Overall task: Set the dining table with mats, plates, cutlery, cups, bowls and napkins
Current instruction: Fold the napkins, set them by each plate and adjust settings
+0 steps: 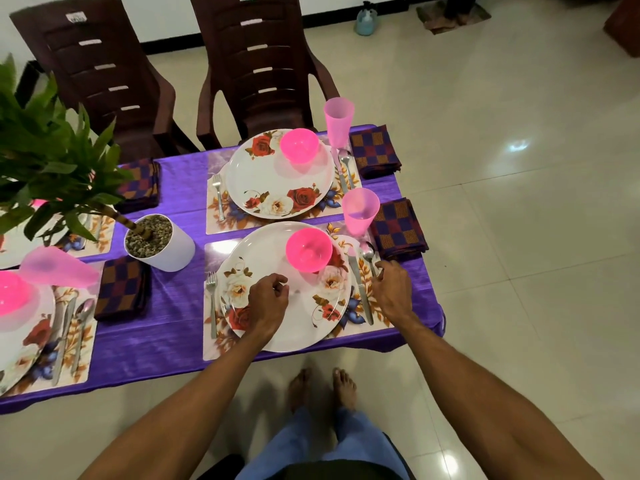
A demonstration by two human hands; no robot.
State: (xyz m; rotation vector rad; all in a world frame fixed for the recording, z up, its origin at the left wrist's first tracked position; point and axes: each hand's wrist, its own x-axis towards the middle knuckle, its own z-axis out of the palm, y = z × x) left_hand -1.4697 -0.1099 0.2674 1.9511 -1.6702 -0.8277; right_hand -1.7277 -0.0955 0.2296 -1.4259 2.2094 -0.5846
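Spoon (369, 252) is the thing I'm on: right hand (391, 292) sits at its handle end, on the right edge of the near mat (221, 344), fingers curled toward the handle. Can't tell if they've actually pinched it; fingertips hide the contact. Bowl of the spoon points away from me, just beside the knife (360, 289), both lying parallel right of the near plate (298, 323).

Handling call: thin steel, light, stiff, slick. Lies flat, so I'd pinch the handle by its edges or slide it on the mat, not try to lift from the top.

Left hand (268, 301) hovers over the plate, loosely closed, holding nothing I can see. Plate looks like melamine or ceramic, glossy; take it by the rim. Pink bowl (308, 249) sits on the plate's far side, light plastic, easy to knock. Pink cup (360, 211) stands past the spoon, tall and tippy; keep my wrist clear. Checked napkin (398, 228) is folded right of the cup, soft, near the table corner. Fork (211, 299) left of the plate.

Table (166, 327) wears a shiny purple cloth, probably slippery, mats may skate. Potted plant (157, 242) in the middle. Further places look set. Two brown chairs (256, 64) on the far side, glossy tile floor (519, 237).
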